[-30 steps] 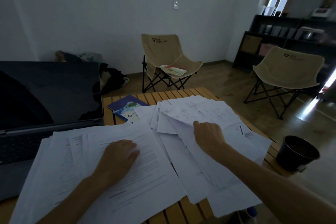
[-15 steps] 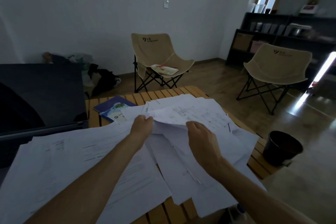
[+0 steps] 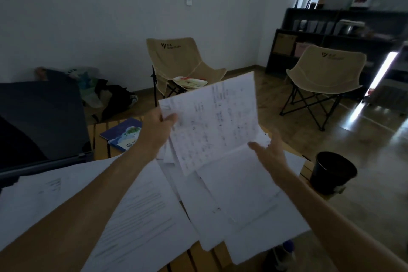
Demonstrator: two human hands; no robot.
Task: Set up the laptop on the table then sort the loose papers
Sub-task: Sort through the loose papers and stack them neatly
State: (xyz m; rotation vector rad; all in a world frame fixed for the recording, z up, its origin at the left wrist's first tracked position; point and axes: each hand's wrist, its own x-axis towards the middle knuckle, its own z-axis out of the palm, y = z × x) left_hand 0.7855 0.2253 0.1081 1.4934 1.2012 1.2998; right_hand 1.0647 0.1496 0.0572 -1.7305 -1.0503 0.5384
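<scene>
A person's left hand (image 3: 157,126) pinches the upper left corner of a white printed sheet of paper (image 3: 212,121), lifted above the slatted wooden table (image 3: 100,139). The right hand (image 3: 268,153), fingers spread and relaxed, supports its lower right edge. Loose white papers (image 3: 136,205) cover the tabletop; an open dark laptop (image 3: 42,121) stands at left.

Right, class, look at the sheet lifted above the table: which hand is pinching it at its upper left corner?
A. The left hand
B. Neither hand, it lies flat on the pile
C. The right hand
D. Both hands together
A. The left hand pinches the raised sheet at its corner, thumb on the front, while the right hand is open at the sheet's lower edge, fingers spread.
</scene>
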